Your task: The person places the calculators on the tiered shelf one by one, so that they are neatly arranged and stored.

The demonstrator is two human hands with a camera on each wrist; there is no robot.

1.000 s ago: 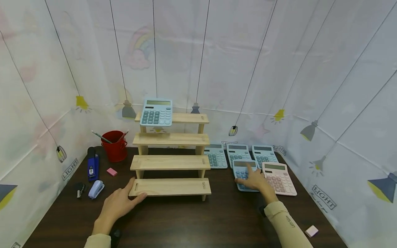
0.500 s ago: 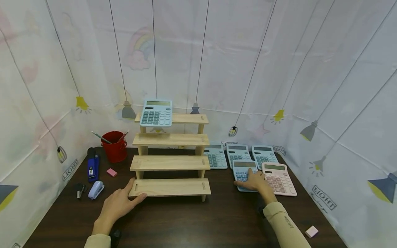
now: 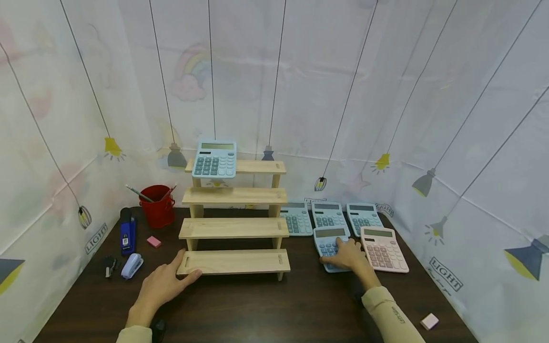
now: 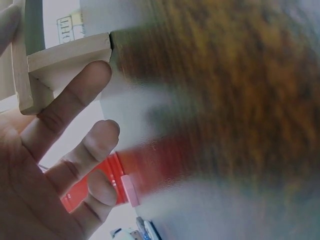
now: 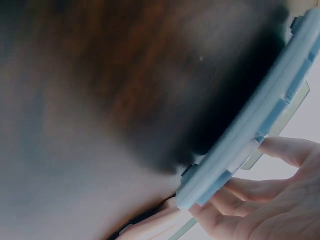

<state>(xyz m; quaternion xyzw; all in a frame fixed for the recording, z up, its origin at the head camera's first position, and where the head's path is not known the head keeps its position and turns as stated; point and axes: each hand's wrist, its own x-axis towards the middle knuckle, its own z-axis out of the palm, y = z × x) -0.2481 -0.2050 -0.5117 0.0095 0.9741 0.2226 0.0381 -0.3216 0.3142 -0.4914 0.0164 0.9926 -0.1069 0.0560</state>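
A pale blue calculator (image 3: 329,233) lies face up to the right of a four-step wooden rack (image 3: 236,227). My right hand (image 3: 349,256) spans it from above, thumb at its left edge. In the right wrist view, one fingertip touches the keys of the calculator (image 5: 245,125) and others reach its near edge; the thumb is out of sight there. My left hand (image 3: 159,287) rests at the left end of the rack's lowest step, thumb along the front edge. Straight, spread fingers (image 4: 82,90) lie beside the step in the left wrist view. Another blue calculator (image 3: 215,159) leans on the top step.
Behind and right stand several more blue calculators (image 3: 328,213) and a pink calculator (image 3: 383,248). At left are a red bucket (image 3: 157,209) with pencils, a blue stapler (image 3: 127,233), a small pale stapler (image 3: 132,265) and a pink eraser (image 3: 153,241). Another eraser (image 3: 429,321) lies right.
The blue calculator under my right hand has slid a little left and toward me, away from the pink one. My left hand stays at the rack; the head view has tilted slightly.
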